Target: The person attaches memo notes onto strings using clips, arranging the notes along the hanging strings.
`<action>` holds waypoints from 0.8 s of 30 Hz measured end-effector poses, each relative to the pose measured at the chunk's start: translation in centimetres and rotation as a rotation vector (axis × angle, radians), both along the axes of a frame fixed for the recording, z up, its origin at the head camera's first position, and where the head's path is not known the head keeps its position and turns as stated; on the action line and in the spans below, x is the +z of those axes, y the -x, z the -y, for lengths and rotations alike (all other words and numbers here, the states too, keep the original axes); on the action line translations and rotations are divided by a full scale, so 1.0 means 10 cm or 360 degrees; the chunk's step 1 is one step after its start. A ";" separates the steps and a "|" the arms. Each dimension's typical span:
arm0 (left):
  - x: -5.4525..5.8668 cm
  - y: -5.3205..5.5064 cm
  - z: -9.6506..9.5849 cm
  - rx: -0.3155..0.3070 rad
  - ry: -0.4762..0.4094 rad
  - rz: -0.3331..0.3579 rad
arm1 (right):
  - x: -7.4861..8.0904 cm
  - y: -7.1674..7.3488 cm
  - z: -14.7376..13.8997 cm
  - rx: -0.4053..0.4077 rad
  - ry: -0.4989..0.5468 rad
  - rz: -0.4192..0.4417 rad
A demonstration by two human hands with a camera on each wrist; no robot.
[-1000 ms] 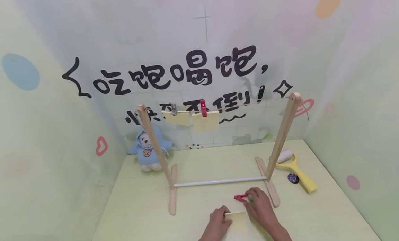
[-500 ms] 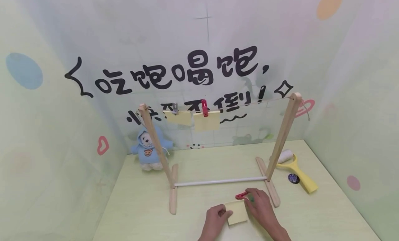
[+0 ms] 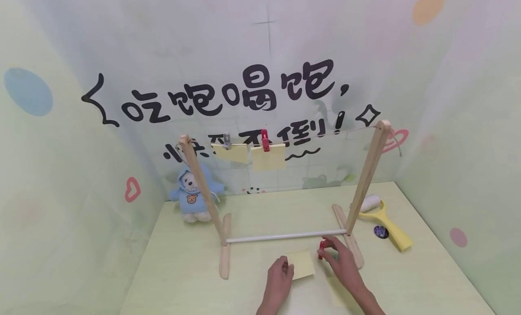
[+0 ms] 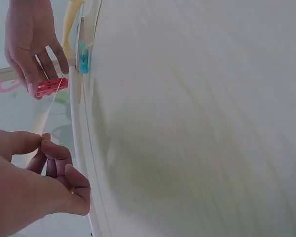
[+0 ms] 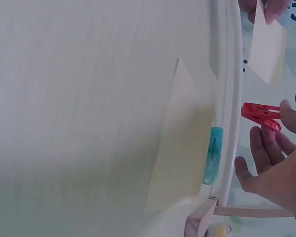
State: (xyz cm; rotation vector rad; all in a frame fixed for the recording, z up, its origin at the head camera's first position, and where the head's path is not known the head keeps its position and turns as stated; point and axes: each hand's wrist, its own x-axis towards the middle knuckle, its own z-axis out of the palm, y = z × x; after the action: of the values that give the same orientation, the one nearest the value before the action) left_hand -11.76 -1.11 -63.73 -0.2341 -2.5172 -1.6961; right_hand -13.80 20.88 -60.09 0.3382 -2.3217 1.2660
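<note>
My left hand (image 3: 279, 279) pinches the edge of a yellow sticky note (image 3: 301, 264) between thumb and fingers, raised above the table. To its right, my right hand (image 3: 346, 267) pinches a red clothespin (image 3: 321, 250) by thumb and fingertips. In the right wrist view the clothespin (image 5: 259, 114) points toward the held note (image 5: 268, 49), a gap between them. Another sticky note (image 5: 180, 148) lies on the table under my right hand, beside a teal clothespin (image 5: 213, 155). In the head view, my right hand mostly hides that teal clothespin.
Behind the hands stands a wooden rack (image 3: 368, 181) with a string across its top. A grey clothespin (image 3: 227, 140) and a red clothespin (image 3: 265, 140) hold notes there. A plush toy (image 3: 194, 197) sits left; a yellow lint roller (image 3: 390, 226) and a dark oval object (image 3: 381, 232) lie right.
The note in my left hand has tilted to face the camera and moved forward, off the table. My right hand has lifted the red clothespin and turned it from lying flat to upright.
</note>
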 end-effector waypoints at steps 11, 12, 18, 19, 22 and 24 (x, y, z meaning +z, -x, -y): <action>0.29 0.24 -0.05 0.0095 -0.0205 -0.0251 | 0.65 0.08 -0.15 0.0026 0.0046 -0.0209; 0.47 0.23 -0.07 0.0094 -0.0231 -0.0245 | 0.74 0.10 -0.16 0.0057 0.0058 -0.0258; 1.35 0.31 -0.10 0.0126 -0.0379 0.0080 | 1.41 0.13 -0.24 0.0210 0.0075 -0.0344; 1.44 0.35 -0.10 0.0117 -0.0393 0.0085 | 1.52 0.13 -0.24 0.0228 0.0076 -0.0340; 1.68 0.46 -0.07 0.0072 -0.0432 0.0065 | 1.89 0.17 -0.24 0.0268 0.0078 -0.0347; 1.84 0.53 -0.06 0.0049 -0.0461 0.0049 | 2.14 0.19 -0.23 0.0281 0.0089 -0.0359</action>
State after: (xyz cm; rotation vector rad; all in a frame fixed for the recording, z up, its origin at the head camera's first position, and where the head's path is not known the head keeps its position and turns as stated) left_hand -17.10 -0.48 -45.35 -0.1452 -2.2425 -2.0347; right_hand -15.71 23.20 -38.67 0.6446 -2.0991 1.2986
